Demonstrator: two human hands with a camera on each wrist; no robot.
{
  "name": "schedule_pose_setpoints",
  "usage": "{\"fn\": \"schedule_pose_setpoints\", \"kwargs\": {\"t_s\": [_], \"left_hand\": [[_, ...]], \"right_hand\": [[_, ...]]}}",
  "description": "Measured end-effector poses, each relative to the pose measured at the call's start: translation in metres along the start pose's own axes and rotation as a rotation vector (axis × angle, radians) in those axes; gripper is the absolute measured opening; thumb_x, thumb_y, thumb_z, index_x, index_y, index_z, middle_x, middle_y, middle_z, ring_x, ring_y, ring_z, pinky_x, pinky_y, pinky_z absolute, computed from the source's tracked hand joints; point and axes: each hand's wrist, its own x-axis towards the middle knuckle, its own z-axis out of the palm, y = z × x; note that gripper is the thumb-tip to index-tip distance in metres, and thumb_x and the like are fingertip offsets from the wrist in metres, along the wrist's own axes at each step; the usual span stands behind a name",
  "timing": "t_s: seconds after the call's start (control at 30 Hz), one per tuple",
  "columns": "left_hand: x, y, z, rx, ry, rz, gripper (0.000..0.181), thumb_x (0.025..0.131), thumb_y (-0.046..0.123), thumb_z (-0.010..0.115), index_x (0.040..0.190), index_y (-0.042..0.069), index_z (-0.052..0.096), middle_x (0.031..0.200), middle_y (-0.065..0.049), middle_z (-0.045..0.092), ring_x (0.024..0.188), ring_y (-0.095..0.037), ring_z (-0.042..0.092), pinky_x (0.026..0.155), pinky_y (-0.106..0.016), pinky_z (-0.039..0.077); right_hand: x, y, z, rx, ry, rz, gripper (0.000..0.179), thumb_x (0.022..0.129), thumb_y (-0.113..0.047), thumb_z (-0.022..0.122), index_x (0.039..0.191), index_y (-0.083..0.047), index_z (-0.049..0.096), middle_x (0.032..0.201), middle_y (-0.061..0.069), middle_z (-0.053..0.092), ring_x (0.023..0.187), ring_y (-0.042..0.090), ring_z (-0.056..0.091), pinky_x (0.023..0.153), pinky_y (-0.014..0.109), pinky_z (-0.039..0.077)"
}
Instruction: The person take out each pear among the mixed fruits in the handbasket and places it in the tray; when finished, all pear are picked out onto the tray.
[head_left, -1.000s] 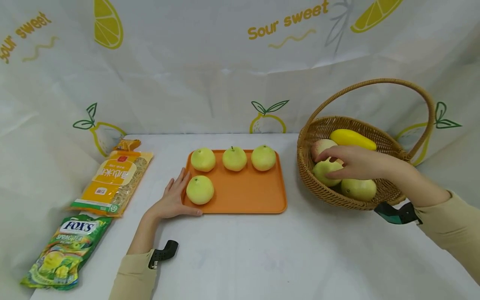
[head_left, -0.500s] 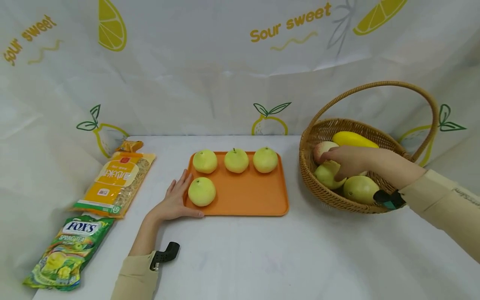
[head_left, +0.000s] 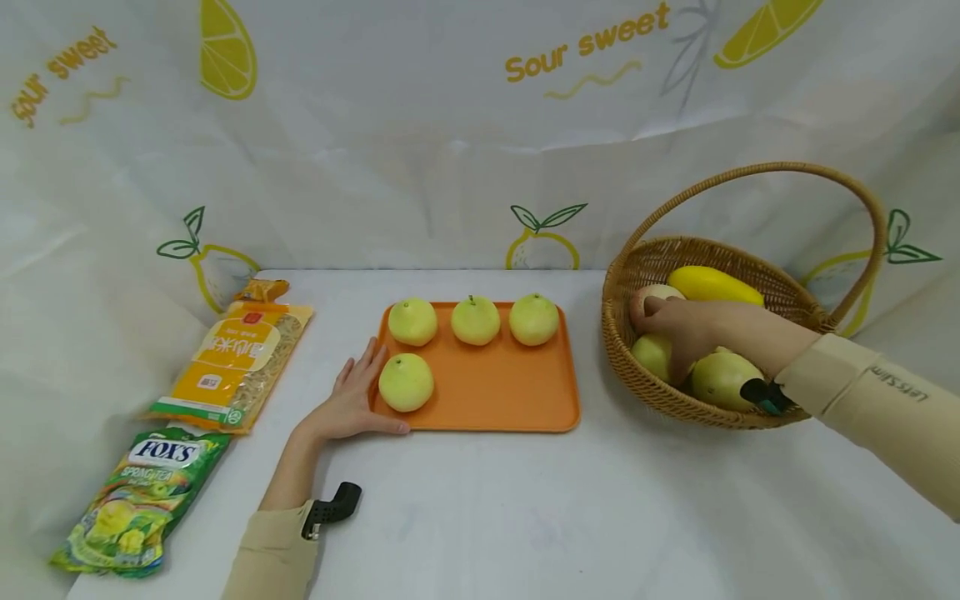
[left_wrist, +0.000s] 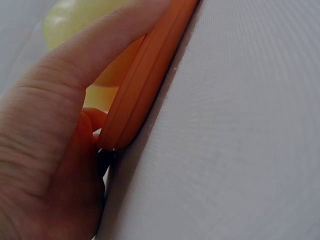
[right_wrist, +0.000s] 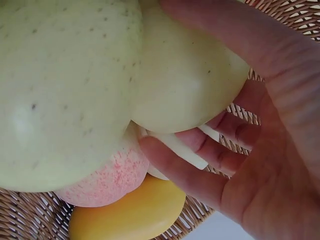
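Note:
My right hand (head_left: 686,329) reaches down into the wicker basket (head_left: 652,400). Its thumb and fingers curl round a pale green pear (right_wrist: 187,85), with the thumb over the top in the right wrist view. Right beside this one lies another speckled pear (head_left: 723,379), near the basket's front wall. A pinkish peach (head_left: 651,297) sits behind the gripped pear. My left hand (head_left: 348,408) rests at the front left corner of the orange tray (head_left: 502,383), thumb along the front edge, fingers extended up the left side. Close by it, a round pear (head_left: 406,383) stands on the tray.
Along the tray's back edge stand three more pears, the middle pear (head_left: 475,321) among them. A smooth yellow oblong fruit (head_left: 716,285) lies at the basket's back, under the tall handle (head_left: 787,167). At left lie an orange-yellow food bag (head_left: 232,362) and a green FOX'S bag (head_left: 142,500).
My right hand has gone lower into the basket, and its fingers have closed round the pear. The left hand stays at the tray corner. The head view has shifted slightly.

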Motion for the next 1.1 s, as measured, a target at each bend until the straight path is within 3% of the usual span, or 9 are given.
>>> {"fn": "schedule_pose_setpoints", "kwargs": {"t_s": [0.07,0.17,0.3,0.47,0.7,0.93,1.1], "left_hand": [[0.001,0.0,0.0,0.003,0.002,0.003,0.133,0.065,0.055,0.085,0.157,0.009,0.002,0.162,-0.009,-0.012,0.147,-0.032,-0.015,0.115,-0.052,-0.009],[0.001,-0.001,0.001,0.013,0.004,0.004,0.133,0.064,0.056,0.085,0.157,0.01,0.002,0.163,-0.009,-0.012,0.147,-0.032,-0.014,0.115,-0.051,-0.009],[0.002,0.0,0.002,0.013,0.008,0.003,0.134,0.064,0.057,0.085,0.157,0.011,0.002,0.163,-0.009,-0.012,0.147,-0.031,-0.015,0.115,-0.051,-0.009],[0.002,-0.001,0.003,0.013,0.005,0.003,0.134,0.063,0.058,0.085,0.158,0.011,0.003,0.163,-0.008,-0.012,0.147,-0.031,-0.015,0.115,-0.051,-0.008],[-0.001,0.0,0.0,0.003,0.004,-0.001,0.134,0.063,0.057,0.086,0.158,0.011,0.003,0.162,-0.008,-0.013,0.146,-0.032,-0.016,0.114,-0.053,-0.008],[-0.001,0.001,0.001,0.003,-0.002,0.004,0.133,0.064,0.055,0.086,0.157,0.008,0.003,0.162,-0.009,-0.013,0.146,-0.032,-0.016,0.114,-0.053,-0.009],[-0.001,0.001,0.001,0.012,-0.001,0.012,0.133,0.064,0.055,0.086,0.157,0.007,0.004,0.162,-0.01,-0.013,0.147,-0.032,-0.014,0.114,-0.052,-0.01]], "right_hand": [[0.001,0.0,0.001,-0.025,-0.008,-0.019,0.091,0.057,-0.028,0.094,0.131,0.0,0.05,0.123,0.015,0.046,0.106,0.037,0.049,0.086,0.052,0.047],[0.001,0.0,0.0,-0.031,-0.038,-0.041,0.081,0.059,-0.03,0.093,0.125,-0.004,0.054,0.124,0.014,0.051,0.108,0.035,0.052,0.089,0.054,0.046],[-0.001,0.001,-0.003,0.006,-0.089,-0.046,0.074,0.063,-0.032,0.091,0.122,-0.01,0.053,0.11,0.006,0.06,0.099,0.025,0.056,0.085,0.048,0.047],[-0.008,0.001,-0.006,0.075,-0.108,-0.036,0.073,0.064,-0.037,0.09,0.12,-0.012,0.05,0.098,0.0,0.059,0.089,0.017,0.054,0.078,0.037,0.048],[-0.022,0.001,-0.015,0.153,0.049,-0.088,0.07,0.072,-0.042,0.085,0.127,-0.013,0.052,0.116,0.003,0.058,0.097,0.016,0.054,0.084,0.037,0.047],[-0.04,0.003,-0.019,0.24,0.084,-0.012,0.069,0.076,-0.052,0.08,0.133,-0.026,0.049,0.115,0.003,0.058,0.097,0.02,0.055,0.08,0.037,0.047],[-0.051,0.001,-0.017,0.331,0.17,0.01,0.066,0.08,-0.048,0.078,0.137,-0.034,0.047,0.13,0.0,0.054,0.109,0.023,0.052,0.086,0.04,0.047]]}}
